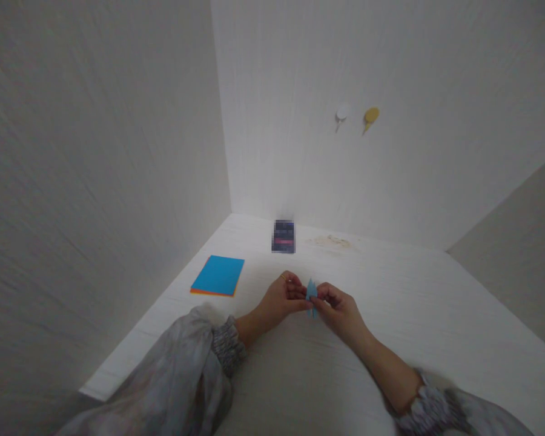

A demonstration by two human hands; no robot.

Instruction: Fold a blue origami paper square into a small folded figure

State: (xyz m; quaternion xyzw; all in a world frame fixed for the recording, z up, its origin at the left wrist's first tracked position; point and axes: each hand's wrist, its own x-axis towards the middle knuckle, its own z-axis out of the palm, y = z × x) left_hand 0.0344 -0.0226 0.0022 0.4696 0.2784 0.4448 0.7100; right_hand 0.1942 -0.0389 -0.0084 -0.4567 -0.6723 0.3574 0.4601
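A small folded piece of light blue paper, with pointed tips at its top, is held upright over the table between my two hands. My left hand pinches its left side, thumb in front and the other fingers curled behind. From the right, my right hand grips the same paper between thumb and fingers. The fingertips cover part of the folds. To the left of my hands lies a stack of square coloured paper, blue on top with orange edges showing beneath.
A dark, pixelated rectangular object sits by the back wall. Right of it, a pale beige patch marks the white table. A white hook and a yellow hook are on the back wall. Walls also rise on both sides.
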